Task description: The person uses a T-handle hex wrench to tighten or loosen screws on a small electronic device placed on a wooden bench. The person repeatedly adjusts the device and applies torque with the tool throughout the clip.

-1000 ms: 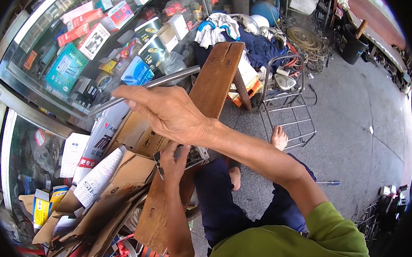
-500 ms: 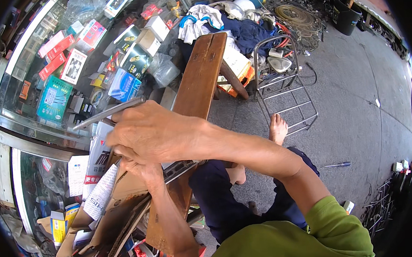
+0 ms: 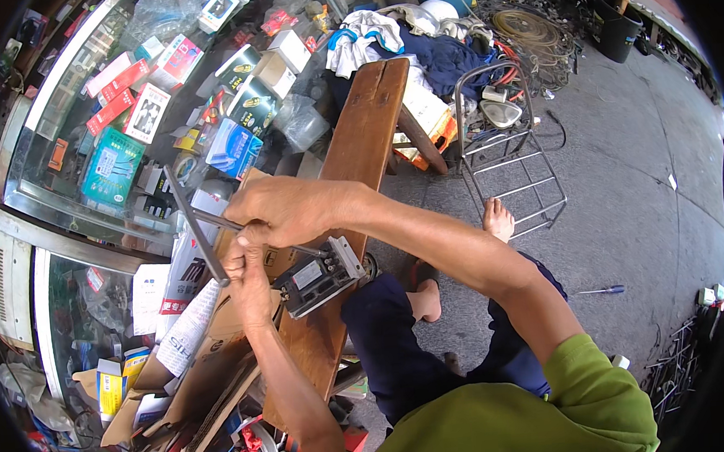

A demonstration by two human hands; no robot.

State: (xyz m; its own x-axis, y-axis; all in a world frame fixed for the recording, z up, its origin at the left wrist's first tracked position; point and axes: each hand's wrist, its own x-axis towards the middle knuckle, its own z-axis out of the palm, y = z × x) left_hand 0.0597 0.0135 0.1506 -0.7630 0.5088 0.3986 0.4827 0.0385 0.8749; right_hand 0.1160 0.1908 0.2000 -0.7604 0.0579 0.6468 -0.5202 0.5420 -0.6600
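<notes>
The right hand (image 3: pixel 293 207) and left hand (image 3: pixel 250 280) meet, fingers closed around a T-shaped metal tool (image 3: pixel 197 229). A black device (image 3: pixel 309 282) rests on the wooden counter (image 3: pixel 371 133).

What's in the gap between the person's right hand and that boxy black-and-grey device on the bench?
A thin metal rod: the head view shows it running from under the right hand to the device.

Device (image 3: pixel 315 281) on bench (image 3: pixel 365 150); from it: display case (image 3: pixel 69 236) 10 o'clock, clothes pile (image 3: pixel 443 61) 1, rack (image 3: pixel 508 159) 2, screwdriver (image 3: pixel 612 289) on floor (image 3: pixel 628 190) 3, cardboard (image 3: pixel 208 367) 8.
</notes>
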